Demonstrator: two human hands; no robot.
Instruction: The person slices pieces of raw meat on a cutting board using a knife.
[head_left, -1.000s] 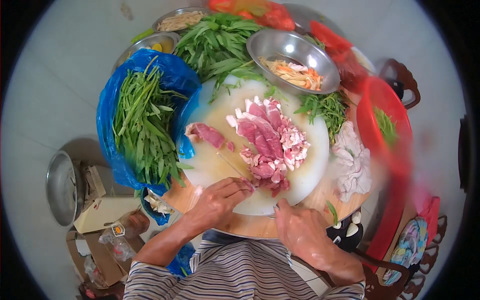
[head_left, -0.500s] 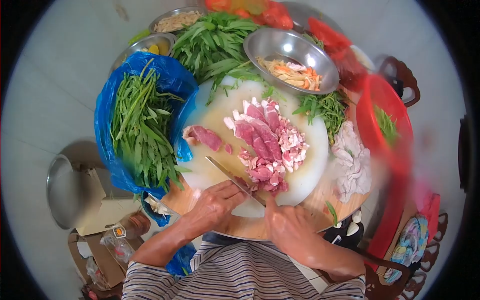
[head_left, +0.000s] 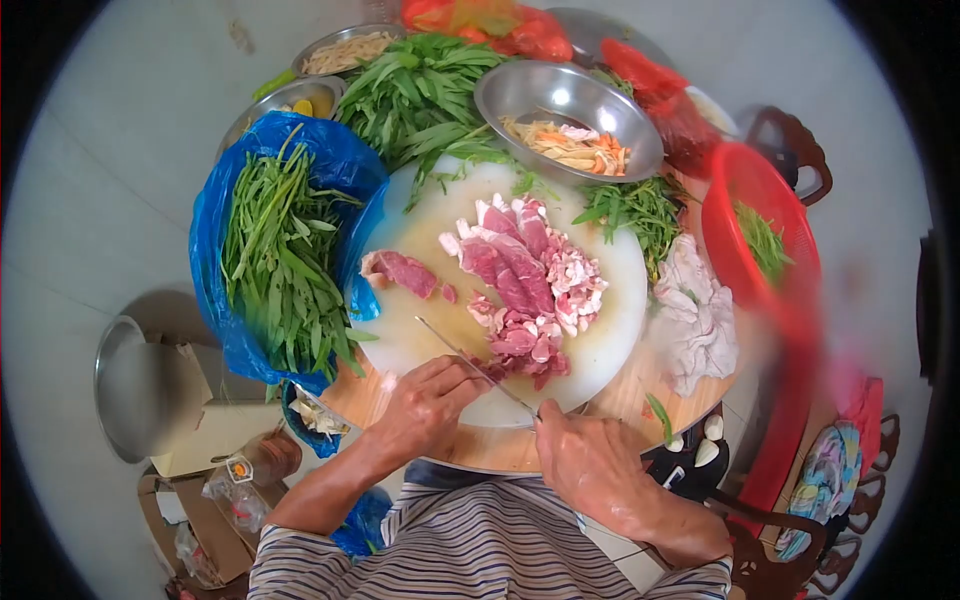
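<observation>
My right hand [head_left: 590,455] is wrapped round the handle of a kitchen knife [head_left: 460,355]; its blade slants up and left across the board, seen nearly edge-on. My left hand [head_left: 428,402] has its fingers curled together against the near side of the blade. What lies under those fingertips is hidden. Just beyond the blade is a heap of sliced and chopped raw meat [head_left: 515,270], pink with white fat. Left of it sits a larger chunk of meat [head_left: 400,273] with a small scrap beside it. All this rests on a round white cutting board [head_left: 610,350].
A blue plastic bag [head_left: 215,270] of leafy greens [head_left: 285,260] stands at the left. More greens [head_left: 430,90] and a steel bowl [head_left: 640,135] with shredded vegetables are behind the board. On the right are a crumpled pale cloth [head_left: 695,315] and a red basket [head_left: 730,190].
The knife's handle end and my right hand have shifted slightly right, and the blade has turned more edge-on. My left hand stays nearly in place. The whole view has drifted a little.
</observation>
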